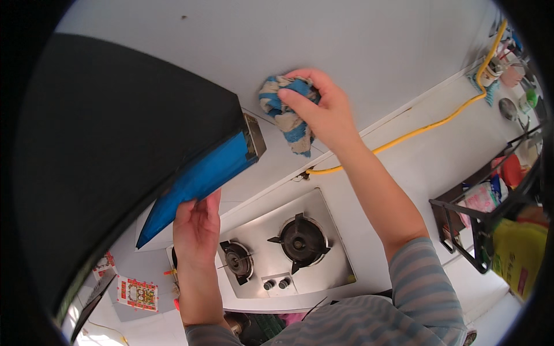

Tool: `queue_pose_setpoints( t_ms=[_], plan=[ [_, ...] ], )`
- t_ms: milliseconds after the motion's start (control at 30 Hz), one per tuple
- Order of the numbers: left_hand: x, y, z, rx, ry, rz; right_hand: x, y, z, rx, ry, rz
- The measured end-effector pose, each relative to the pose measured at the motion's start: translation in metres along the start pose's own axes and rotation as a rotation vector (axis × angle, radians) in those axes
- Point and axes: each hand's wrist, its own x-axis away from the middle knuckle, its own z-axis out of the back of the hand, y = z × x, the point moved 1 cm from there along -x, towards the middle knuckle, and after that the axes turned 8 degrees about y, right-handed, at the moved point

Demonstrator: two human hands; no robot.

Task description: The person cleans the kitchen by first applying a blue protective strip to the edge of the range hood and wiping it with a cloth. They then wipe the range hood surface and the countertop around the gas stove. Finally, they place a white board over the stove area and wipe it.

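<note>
A crumpled cloth with blue and beige stripes [295, 132] is pinched in my right hand [331, 110]. That hand is up at the pale wall [389, 56], and the cloth appears to be against it, just right of a dark range hood [130, 121]. My left hand [197, 229] is raised to the lower edge of the hood's glossy blue panel [207, 166]. Its fingertips are partly hidden there, so its grip cannot be made out. Below both hands lies a stainless-steel gas hob [264, 264] with two black burners and two knobs.
A yellow hose [420, 134] runs along the white countertop [402, 168] from a wall hole behind the hob. At right, a black metal rack [469, 216] holds packages, and a ladle [507, 109] lies near jars. Printed paper [137, 294] is at lower left.
</note>
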Motion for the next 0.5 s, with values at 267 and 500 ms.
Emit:
queue_pose_setpoints(
  t_ms=[267, 500],
  plan=[
    [0.006, 0.002, 0.001, 0.008, 0.012, 0.021, 0.001, 0.041, -0.017, 0.197, 0.216, 0.499],
    [0.007, 0.009, 0.007, 0.024, 0.013, 0.035, 0.009, 0.069, -0.016, 0.254, 0.157, 0.624]
  ],
)
